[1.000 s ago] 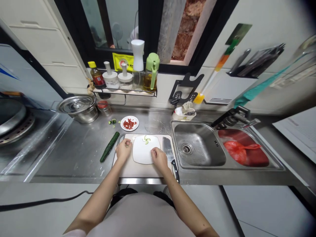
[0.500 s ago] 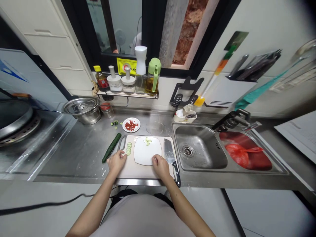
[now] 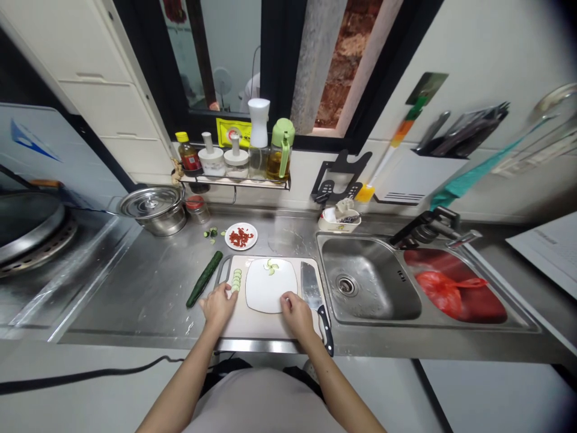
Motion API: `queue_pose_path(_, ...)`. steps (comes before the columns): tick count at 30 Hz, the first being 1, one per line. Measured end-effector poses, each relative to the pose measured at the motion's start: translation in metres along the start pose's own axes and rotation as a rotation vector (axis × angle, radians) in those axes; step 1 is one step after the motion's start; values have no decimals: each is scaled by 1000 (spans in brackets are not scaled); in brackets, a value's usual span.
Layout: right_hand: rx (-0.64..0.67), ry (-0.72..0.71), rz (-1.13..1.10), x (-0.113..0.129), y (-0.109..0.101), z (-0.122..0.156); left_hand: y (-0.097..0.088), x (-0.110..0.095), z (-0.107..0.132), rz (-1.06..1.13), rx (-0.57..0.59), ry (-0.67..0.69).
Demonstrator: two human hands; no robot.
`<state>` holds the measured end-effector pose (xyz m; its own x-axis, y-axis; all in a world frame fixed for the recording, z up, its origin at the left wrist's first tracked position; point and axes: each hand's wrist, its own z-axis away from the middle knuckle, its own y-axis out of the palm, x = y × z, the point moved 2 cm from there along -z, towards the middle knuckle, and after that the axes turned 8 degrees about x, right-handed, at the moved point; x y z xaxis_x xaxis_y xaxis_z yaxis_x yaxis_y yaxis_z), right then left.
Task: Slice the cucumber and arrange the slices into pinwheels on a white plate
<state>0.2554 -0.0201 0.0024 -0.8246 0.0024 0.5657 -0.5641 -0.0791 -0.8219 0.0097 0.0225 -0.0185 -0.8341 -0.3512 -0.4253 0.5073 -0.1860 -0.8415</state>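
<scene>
Reaching with the left hand (image 3: 219, 308) to the near end of the row of slices (image 3: 237, 278), on the left part of the board (image 3: 256, 326), with the fingertips right at the lowest one. Cannot tell whether pinching it or merely touching. Held over the row a second ago, hiding it from view — now drawn back nearer, baring most of it. Only slightly changed from half a second ago: then just beside the lowest slice, now closer against it.

Keeping the right hand (image 3: 297, 314) at the lower right edge of the plate (image 3: 268, 293), much as before, curled in with fingers near thumb; cannot tell if clasping anything.

Toward the far edge of the plate, a small fan (image 3: 271, 267), arranged as in both earlier views. Right of the plate, on the board, the knife (image 3: 310, 281), with handle toward the near side — unmoved. Left of the board, the cucumber (image 3: 205, 278), lying aslant in the same spot. Beyond the board, the dish (image 3: 241, 248) of red bits (image 3: 241, 237), also unchanged.

Looking slightly higher now, with more of the window (image 3: 237, 36) in sight.
</scene>
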Motion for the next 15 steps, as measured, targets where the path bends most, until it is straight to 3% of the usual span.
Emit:
queue_pose_path(7,15,21,-38,0,-6,-1,0,-7,2,39,-56,35)
queue_pose_path(15,32,20,-58,2,-9,-3,0,-8,4,201,-30,19)
